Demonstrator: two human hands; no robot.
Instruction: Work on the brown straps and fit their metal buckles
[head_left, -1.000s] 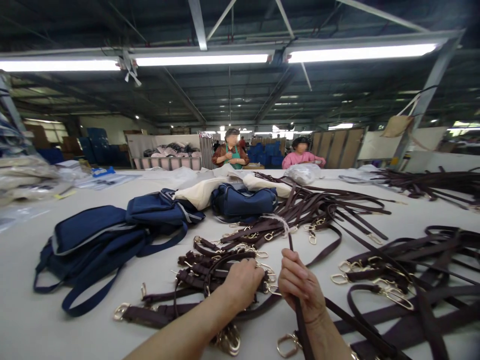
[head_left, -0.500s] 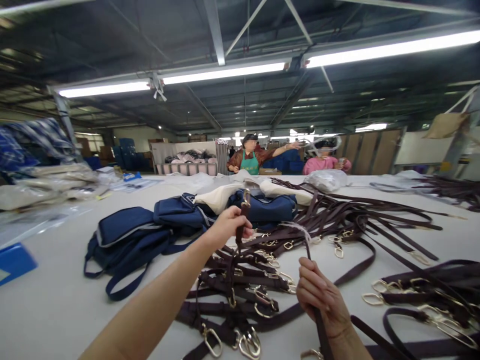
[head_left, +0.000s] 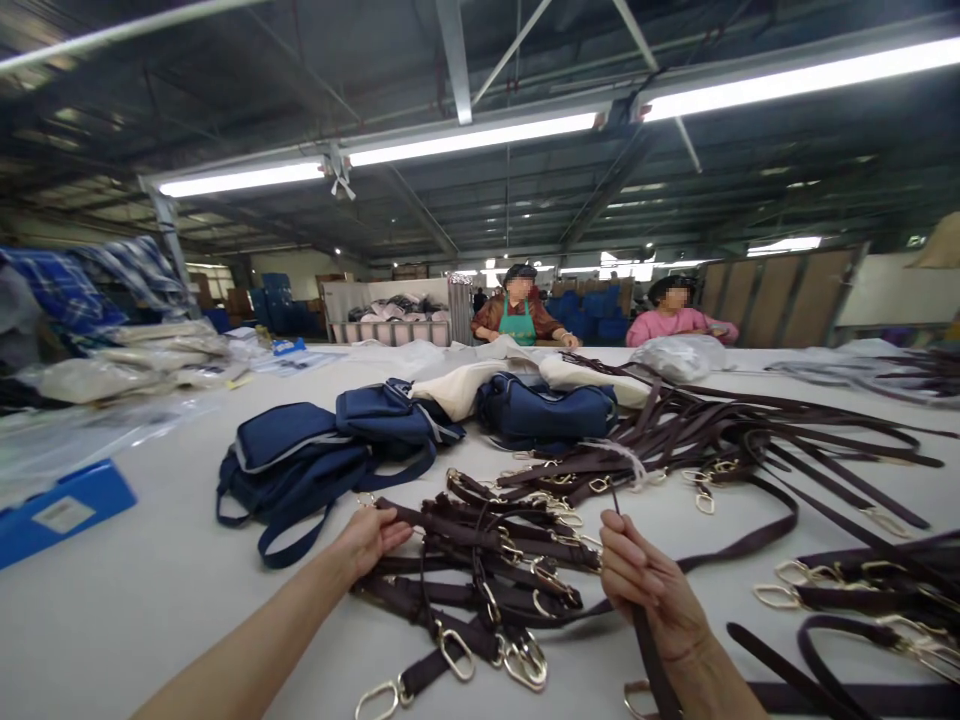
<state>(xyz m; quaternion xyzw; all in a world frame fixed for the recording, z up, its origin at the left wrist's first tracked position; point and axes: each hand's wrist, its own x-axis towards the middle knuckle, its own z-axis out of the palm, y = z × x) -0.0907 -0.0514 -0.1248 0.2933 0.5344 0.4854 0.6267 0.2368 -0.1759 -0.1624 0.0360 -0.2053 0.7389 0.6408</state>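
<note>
A pile of folded dark brown straps [head_left: 480, 560] with gold clasps lies in front of me on the white table [head_left: 150, 600]. My left hand [head_left: 371, 538] rests on the pile's left end, fingers laid over a strap there. My right hand [head_left: 649, 590] is closed around a single brown strap [head_left: 652, 660] that runs from below my wrist up toward a tied bundle of long straps [head_left: 675, 440].
Navy blue bags [head_left: 300, 460] lie left of the pile, another navy bag [head_left: 544, 410] and cream cloth [head_left: 465, 385] behind it. More strap bundles [head_left: 862, 600] lie at right. A blue box [head_left: 64, 510] sits at left. Two people [head_left: 525, 315] work at the table's far side.
My left hand, which held a strap raised in the air half a second ago, has come down onto the left end of the pile. My right hand keeps its grip.
</note>
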